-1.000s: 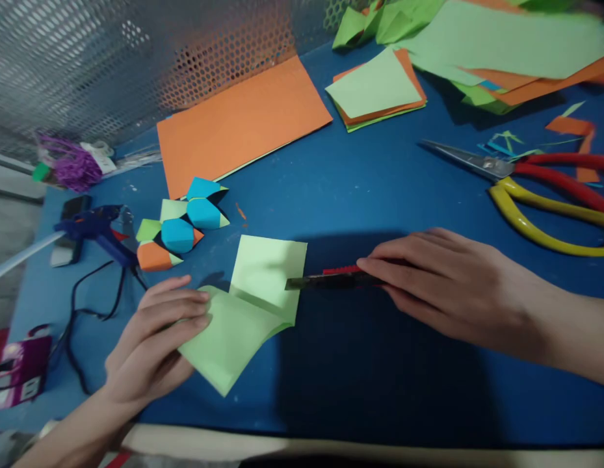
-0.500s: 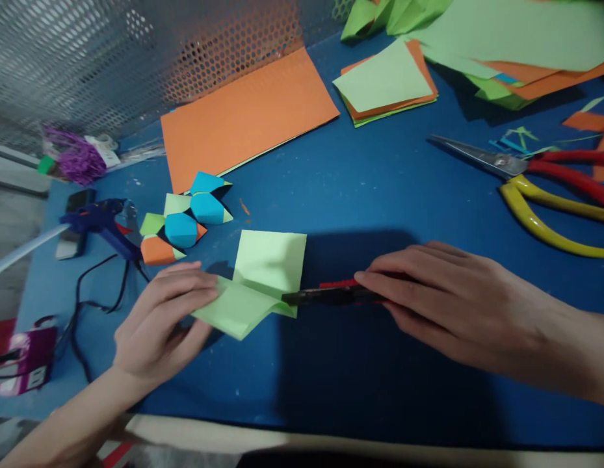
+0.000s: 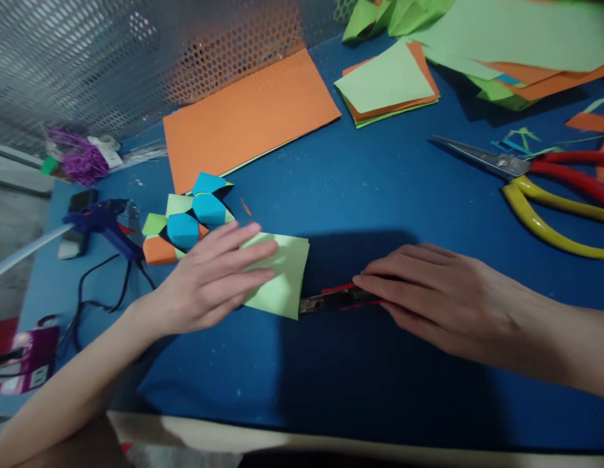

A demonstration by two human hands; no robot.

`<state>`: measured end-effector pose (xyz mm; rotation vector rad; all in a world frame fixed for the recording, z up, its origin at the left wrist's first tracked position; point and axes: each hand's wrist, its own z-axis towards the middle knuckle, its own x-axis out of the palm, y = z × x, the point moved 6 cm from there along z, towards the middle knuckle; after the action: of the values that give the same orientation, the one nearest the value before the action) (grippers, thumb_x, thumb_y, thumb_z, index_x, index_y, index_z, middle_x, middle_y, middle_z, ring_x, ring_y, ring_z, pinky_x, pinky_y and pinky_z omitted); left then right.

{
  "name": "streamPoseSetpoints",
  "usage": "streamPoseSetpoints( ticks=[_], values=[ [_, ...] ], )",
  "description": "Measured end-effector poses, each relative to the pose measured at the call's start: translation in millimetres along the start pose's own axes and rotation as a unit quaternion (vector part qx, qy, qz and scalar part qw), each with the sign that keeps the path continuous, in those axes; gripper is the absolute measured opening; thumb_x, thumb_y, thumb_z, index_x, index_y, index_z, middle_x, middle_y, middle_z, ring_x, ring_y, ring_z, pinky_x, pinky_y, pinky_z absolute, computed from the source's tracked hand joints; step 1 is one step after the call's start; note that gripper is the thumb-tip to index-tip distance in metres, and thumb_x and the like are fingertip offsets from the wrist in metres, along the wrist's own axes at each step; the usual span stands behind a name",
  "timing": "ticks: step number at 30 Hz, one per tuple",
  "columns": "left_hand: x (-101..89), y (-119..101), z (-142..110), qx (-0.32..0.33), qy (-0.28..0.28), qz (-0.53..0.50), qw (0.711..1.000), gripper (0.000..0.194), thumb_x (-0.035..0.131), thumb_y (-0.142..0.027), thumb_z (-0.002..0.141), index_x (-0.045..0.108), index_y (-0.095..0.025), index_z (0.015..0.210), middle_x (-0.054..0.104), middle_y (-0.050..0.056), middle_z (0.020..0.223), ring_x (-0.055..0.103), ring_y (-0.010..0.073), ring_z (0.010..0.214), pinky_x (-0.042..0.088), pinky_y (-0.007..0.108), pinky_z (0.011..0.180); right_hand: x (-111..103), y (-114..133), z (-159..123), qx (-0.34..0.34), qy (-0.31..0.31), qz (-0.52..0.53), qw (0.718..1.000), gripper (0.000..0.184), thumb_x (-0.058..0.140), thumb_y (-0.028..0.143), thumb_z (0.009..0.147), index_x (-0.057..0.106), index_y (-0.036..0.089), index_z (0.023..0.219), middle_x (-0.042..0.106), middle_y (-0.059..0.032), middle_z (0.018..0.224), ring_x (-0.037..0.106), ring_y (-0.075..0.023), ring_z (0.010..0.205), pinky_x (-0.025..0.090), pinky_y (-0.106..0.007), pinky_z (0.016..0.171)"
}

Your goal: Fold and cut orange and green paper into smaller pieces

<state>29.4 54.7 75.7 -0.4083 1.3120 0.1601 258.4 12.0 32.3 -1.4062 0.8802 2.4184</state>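
A pale green sheet of paper [image 3: 283,278], folded over on itself, lies on the blue table in front of me. My left hand [image 3: 216,279] lies over its left part with the fingers stretched out; whether they press on it I cannot tell. From the right, my right hand [image 3: 419,302] grips a red and black utility knife [image 3: 338,298]. The knife's tip meets the paper's right edge, and whether it reaches between the layers is hidden. Just beyond my left hand sit joined folded paper pieces [image 3: 183,229] in blue, orange and green.
Scissors [image 3: 506,166] with red and yellow handles lie at the right. Farther back are an orange sheet [image 3: 253,117], a stack of paper squares [image 3: 387,81] and large green sheets [image 3: 521,36]. A blue glue gun [image 3: 104,224] with its cord stands at the left.
My left hand has folded the raised flap of green paper up and away onto the other half, releasing its edge and flattening out over it. The knife stays near the paper's right edge.
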Motion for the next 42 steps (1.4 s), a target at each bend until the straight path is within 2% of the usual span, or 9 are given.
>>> streamPoseSetpoints(
  ticks=[2,5,10,16,19,24,28,34,42],
  values=[
    [11.3,2.7,5.8,0.022,0.054,-0.065,0.996,0.034,0.037,-0.019,0.1,0.058,-0.028,0.124,0.06,0.005,0.138,0.035,0.0227,0.144,0.036,0.05,0.116,1.0,-0.6,-0.1,0.006,0.0,-0.004,1.0,0.032,0.046,0.006,0.091,0.063,0.012,0.119,0.069,-0.0131,0.106,0.063,-0.0219,0.09,0.055,-0.039,0.076],
    [29.2,8.2,14.3,0.021,0.099,-0.125,0.987,0.037,0.033,-0.02,0.102,0.062,-0.028,0.123,0.059,0.007,0.138,0.034,0.0215,0.144,0.033,0.048,0.117,2.5,-1.6,0.2,0.013,0.0,-0.006,1.0,0.033,0.045,0.007,0.092,0.063,0.013,0.119,0.069,-0.0124,0.107,0.063,-0.022,0.093,0.056,-0.039,0.079],
    [53.1,15.7,15.4,-0.004,0.148,-0.125,0.981,0.036,0.037,-0.017,0.101,0.063,-0.027,0.122,0.058,0.006,0.139,0.032,0.0199,0.144,0.029,0.05,0.119,4.4,-1.7,-0.8,0.016,0.001,0.003,1.0,0.036,0.044,0.006,0.091,0.064,0.015,0.12,0.069,-0.0122,0.108,0.064,-0.023,0.097,0.058,-0.041,0.082],
    [52.9,12.0,9.5,0.029,0.095,-0.1,0.99,0.035,0.037,-0.015,0.101,0.058,-0.022,0.127,0.054,0.008,0.143,0.027,0.0204,0.146,0.024,0.051,0.121,5.1,4.2,-7.2,0.0,0.009,-0.026,1.0,0.041,0.043,0.003,0.09,0.062,0.014,0.124,0.071,-0.0115,0.109,0.064,-0.0245,0.1,0.056,-0.041,0.085],
    [53.7,12.9,8.3,0.026,0.1,-0.08,0.991,0.036,0.037,-0.016,0.1,0.057,-0.025,0.129,0.055,0.006,0.143,0.028,0.0208,0.147,0.02,0.053,0.121,3.7,4.1,-10.9,0.018,0.006,-0.022,1.0,0.039,0.043,0.004,0.09,0.062,0.014,0.123,0.07,-0.0108,0.109,0.064,-0.0229,0.096,0.056,-0.038,0.083],
    [51.8,12.2,8.7,0.021,0.115,-0.032,0.993,0.037,0.036,-0.019,0.099,0.058,-0.026,0.129,0.055,0.005,0.143,0.035,0.0221,0.144,0.032,0.045,0.112,4.8,0.1,-20.2,0.078,0.008,0.01,0.997,0.036,0.044,0.009,0.093,0.061,0.018,0.124,0.068,-0.0094,0.114,0.062,-0.0221,0.099,0.054,-0.036,0.081],
    [48.5,7.4,8.4,0.005,0.115,0.007,0.993,0.035,0.036,-0.026,0.1,0.062,-0.025,0.124,0.058,0.005,0.141,0.044,0.0248,0.138,0.04,0.04,0.099,3.7,1.8,-25.8,0.087,0.01,0.017,0.996,0.036,0.045,0.009,0.094,0.059,0.02,0.126,0.067,-0.0095,0.116,0.062,-0.0222,0.099,0.053,-0.037,0.08],
    [46.8,-4.0,3.4,0.005,0.092,0.058,0.994,0.035,0.041,-0.033,0.101,0.063,-0.018,0.123,0.058,0.011,0.139,0.053,0.0293,0.128,0.042,0.039,0.089,-4.5,7.6,-22.7,0.062,-0.003,0.0,0.998,0.033,0.044,0.009,0.095,0.058,0.016,0.124,0.068,-0.0115,0.112,0.063,-0.0226,0.097,0.052,-0.037,0.078],
    [55.1,-2.4,-5.0,-0.011,0.07,0.079,0.994,0.033,0.04,-0.029,0.102,0.059,-0.021,0.127,0.059,0.009,0.139,0.051,0.027,0.129,0.04,0.039,0.088,-3.1,7.0,-26.7,0.061,-0.012,0.026,0.998,0.035,0.044,0.008,0.095,0.056,0.018,0.127,0.065,-0.0127,0.117,0.061,-0.0236,0.101,0.052,-0.039,0.079]
  ],
)
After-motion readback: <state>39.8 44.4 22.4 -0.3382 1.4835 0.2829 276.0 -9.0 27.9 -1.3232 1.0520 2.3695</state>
